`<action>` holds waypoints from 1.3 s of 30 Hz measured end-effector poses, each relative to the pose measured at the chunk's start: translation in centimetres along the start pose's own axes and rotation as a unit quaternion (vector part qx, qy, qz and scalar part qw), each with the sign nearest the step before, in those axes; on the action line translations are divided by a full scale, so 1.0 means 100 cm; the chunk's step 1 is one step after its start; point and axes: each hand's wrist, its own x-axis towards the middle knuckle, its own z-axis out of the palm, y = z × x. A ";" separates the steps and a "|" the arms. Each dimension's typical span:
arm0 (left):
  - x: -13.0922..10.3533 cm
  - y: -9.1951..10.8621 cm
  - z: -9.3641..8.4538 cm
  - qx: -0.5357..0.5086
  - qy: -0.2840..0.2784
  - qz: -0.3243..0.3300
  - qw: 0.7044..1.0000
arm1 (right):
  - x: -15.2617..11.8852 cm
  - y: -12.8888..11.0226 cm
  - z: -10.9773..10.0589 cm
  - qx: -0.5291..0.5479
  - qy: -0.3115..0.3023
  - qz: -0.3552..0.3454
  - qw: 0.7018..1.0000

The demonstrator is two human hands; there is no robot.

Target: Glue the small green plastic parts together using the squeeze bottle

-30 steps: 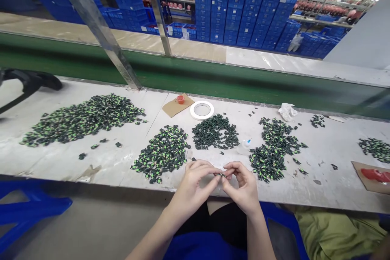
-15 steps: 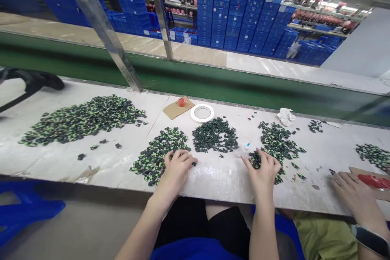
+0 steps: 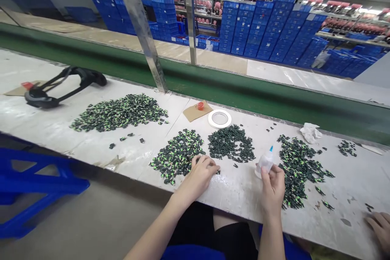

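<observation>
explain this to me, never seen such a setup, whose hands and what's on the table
There is no machine here: these are a person's two bare hands, seen from one camera worn on that person's head, looking forward and down. The right hand holds a small whitish plastic bottle with a blue tip. The left hand is at a heap of small black-and-green pieces; its grip is hidden. On the long white table also lie small dark rod-shaped pieces, a flat white ring and a round red cup on brown cardboard. Another person's hand shows at the far right.
</observation>
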 end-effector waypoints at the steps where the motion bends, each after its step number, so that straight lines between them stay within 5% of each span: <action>1: -0.001 0.000 0.000 -0.012 -0.001 -0.002 1.000 | -0.003 -0.001 0.000 0.044 0.004 0.002 0.999; 6: -0.006 0.000 -0.002 -0.072 -0.003 -0.028 0.997 | -0.017 -0.001 0.006 0.161 0.031 0.032 0.986; 11: -0.004 -0.001 0.004 -0.090 0.021 -0.057 0.994 | -0.027 0.004 0.016 0.094 0.079 0.089 0.988; 20: -0.005 -0.003 0.009 -0.102 0.055 -0.070 0.991 | -0.040 -0.010 0.028 -0.050 0.005 0.041 0.998; 39: -0.008 -0.005 0.010 -0.097 0.074 -0.053 0.991 | -0.042 -0.008 0.031 -0.059 -0.040 0.055 0.996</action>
